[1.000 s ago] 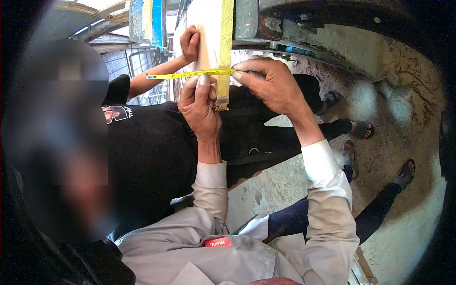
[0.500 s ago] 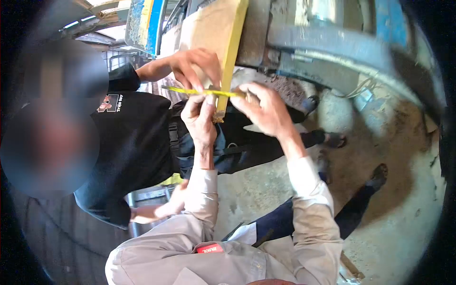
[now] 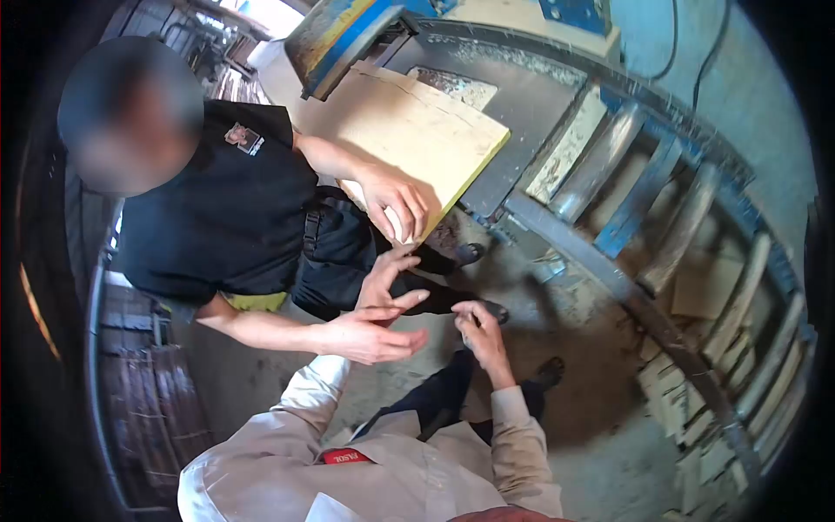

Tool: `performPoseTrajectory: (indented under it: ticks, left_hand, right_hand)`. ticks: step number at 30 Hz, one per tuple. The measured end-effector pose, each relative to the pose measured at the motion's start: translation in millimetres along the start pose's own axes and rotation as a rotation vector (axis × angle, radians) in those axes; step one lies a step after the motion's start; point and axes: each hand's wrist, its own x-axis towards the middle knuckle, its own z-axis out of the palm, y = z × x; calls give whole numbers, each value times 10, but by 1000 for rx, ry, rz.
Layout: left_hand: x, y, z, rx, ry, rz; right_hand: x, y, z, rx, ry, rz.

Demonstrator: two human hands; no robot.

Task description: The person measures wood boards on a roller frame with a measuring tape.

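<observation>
My left hand [image 3: 383,283] is off the wood, its fingers apart and nothing seen in them. A co-worker's hand [image 3: 374,337] crosses in front of its wrist, hiding part of it. To the right, my right hand [image 3: 484,339] is closed with thumb and fingers pinched together; what it holds, if anything, I cannot make out. Just beyond my left fingertips is the near corner of a wide wooden board [image 3: 426,122] with a yellow edge. The co-worker's other hand [image 3: 398,204] rests on that corner.
The co-worker in a black shirt [image 3: 226,200] stands at the left. The board lies on a metal machine table [image 3: 531,113]. A roller conveyor [image 3: 600,165] curves down the right side, with wood offcuts [image 3: 687,409] beneath it. Blue machine parts [image 3: 348,35] stand behind.
Both my hands have left the board edge and moved apart; the yellow measuring tape stretched between them no longer shows. The co-worker's lower hand has come across my left wrist. The view has turned.
</observation>
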Motion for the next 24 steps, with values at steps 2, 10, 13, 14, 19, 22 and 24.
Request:
performPoseTrajectory:
  ticks: [2, 10, 13, 14, 19, 22, 24]
  left_hand:
    - [-296, 146, 99, 145, 22, -6]
    - [-1894, 541, 512, -225, -652, -585]
    - [-2066, 742, 588, -226, -660, -638]
    - [-2120, 789, 611, -218, -665, -639]
    - [-1927, 762, 563, -265, -686, -661]
    - [-1814, 538, 464, -257, -566, -613]
    - [-1698, 421, 287, -210, -455, -646]
  right_hand:
    - [-270, 47, -77, 129, 27, 102]
    - [-878, -18, -474, 168, 23, 311]
    - [-823, -220, -423, 180, 17, 364]
    - [-764, -303, -323, 224, 10, 310]
    - [-395, -626, 213, 210, -148, 71]
    - [-420, -989, 529, 364, -178, 120]
    - [-373, -1082, 676, 304, -225, 122]
